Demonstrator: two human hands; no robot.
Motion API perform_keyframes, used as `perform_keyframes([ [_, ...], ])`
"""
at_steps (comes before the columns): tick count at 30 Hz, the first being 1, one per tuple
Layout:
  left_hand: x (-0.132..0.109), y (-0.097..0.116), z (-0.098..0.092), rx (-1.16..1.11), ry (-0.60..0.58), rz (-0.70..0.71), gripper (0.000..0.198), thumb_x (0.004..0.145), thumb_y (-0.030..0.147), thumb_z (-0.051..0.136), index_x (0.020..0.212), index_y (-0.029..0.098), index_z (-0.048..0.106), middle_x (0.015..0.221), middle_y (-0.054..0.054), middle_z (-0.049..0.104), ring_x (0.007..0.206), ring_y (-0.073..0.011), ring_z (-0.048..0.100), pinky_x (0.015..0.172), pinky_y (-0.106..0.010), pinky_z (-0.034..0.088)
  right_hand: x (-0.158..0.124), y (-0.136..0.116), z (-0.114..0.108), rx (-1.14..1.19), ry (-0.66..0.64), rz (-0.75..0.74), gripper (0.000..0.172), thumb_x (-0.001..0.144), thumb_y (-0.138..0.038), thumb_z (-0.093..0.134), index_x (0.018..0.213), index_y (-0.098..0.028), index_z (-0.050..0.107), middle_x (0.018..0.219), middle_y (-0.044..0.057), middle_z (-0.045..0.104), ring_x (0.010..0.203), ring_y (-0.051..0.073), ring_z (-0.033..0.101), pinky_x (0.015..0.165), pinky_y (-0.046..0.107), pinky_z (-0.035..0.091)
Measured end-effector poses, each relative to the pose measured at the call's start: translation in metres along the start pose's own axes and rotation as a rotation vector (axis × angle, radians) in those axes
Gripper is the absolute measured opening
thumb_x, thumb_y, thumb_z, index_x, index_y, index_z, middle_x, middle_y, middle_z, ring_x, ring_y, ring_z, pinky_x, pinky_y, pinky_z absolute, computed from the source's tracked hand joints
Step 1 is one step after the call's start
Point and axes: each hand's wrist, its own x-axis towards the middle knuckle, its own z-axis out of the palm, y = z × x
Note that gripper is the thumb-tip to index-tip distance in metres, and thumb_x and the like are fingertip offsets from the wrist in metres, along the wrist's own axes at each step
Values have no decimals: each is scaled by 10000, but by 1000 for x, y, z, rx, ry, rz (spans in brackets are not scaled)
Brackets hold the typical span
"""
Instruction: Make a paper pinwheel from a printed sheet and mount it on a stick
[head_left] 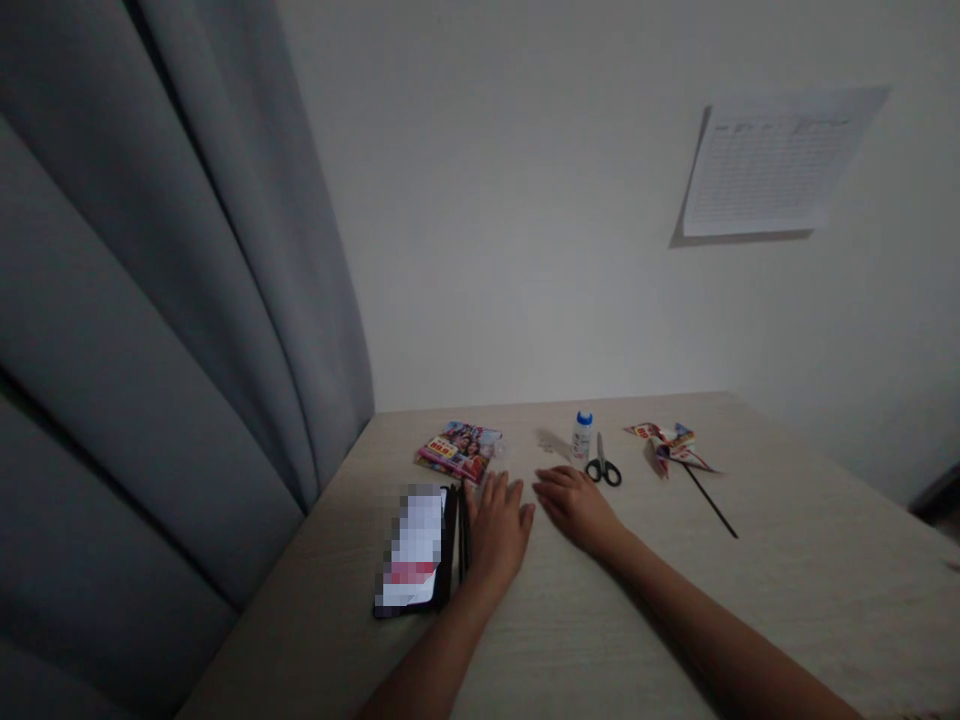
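My left hand [498, 527] lies palm down on the table with its fingers spread, beside some thin black sticks [463, 530]. To its left is a phone [412, 550] with a lit, blurred screen. Colourful printed paper [459, 450] lies just beyond that hand. My right hand [574, 500] rests flat on the table, fingers pointing left, holding nothing. Close behind it stand a small white bottle with a blue cap [582, 438] and scissors with black handles [604, 470]. Farther right lies a paper pinwheel [667, 447] on a black stick [711, 500].
The pale wooden table [795, 560] meets a white wall at the back. A grey curtain [172, 300] hangs along the left side. A printed sheet [772, 165] is fixed to the wall at upper right. Something dark shows at the right edge.
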Motion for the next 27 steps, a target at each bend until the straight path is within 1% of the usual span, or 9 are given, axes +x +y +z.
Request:
perform_keyframes([
  [4,1,0,2,12,-3,-2,374,989,393,472,1291,243,634,1440,-94,568,1408,-297,407,1200,-643,116,-2,3,1,-5,-22,-1,318,962,-285,530,1238,-276,686,1328,47,665,1216,256,551,1048,463,442],
  [10,2,1,0,14,-17,-18,382,990,404,470,1299,245,627,1410,-103,592,1350,-302,474,1189,-647,159,-1,7,-1,38,-31,4,328,958,-290,529,1248,-279,683,1339,50,657,1224,253,549,1063,466,430],
  [14,2,0,-3,-2,-52,-26,383,985,404,483,1311,255,618,1427,-97,578,1354,-303,468,1183,-648,180,-2,10,0,67,-38,-3,334,954,-295,536,1254,-274,680,1341,58,654,1226,254,550,1070,471,426],
  [20,3,-1,-6,1,-62,-16,375,981,407,483,1296,265,629,1415,-88,586,1336,-305,477,1179,-626,204,-2,10,-1,95,-34,2,335,952,-305,542,1255,-277,681,1338,65,654,1230,263,551,1066,489,430],
  [24,10,-4,-14,38,-41,-43,359,975,382,490,1272,247,640,1376,-93,611,1319,-293,476,1187,-619,163,-2,10,-3,103,-37,6,336,954,-312,542,1258,-276,681,1335,68,655,1230,264,552,1071,492,428],
  [27,17,-10,-20,129,37,-103,397,970,385,485,1300,215,626,1428,-118,565,1366,-308,414,1197,-626,90,-2,10,-5,111,-52,8,333,957,-309,533,1250,-268,686,1332,64,658,1228,264,554,1069,483,432],
])
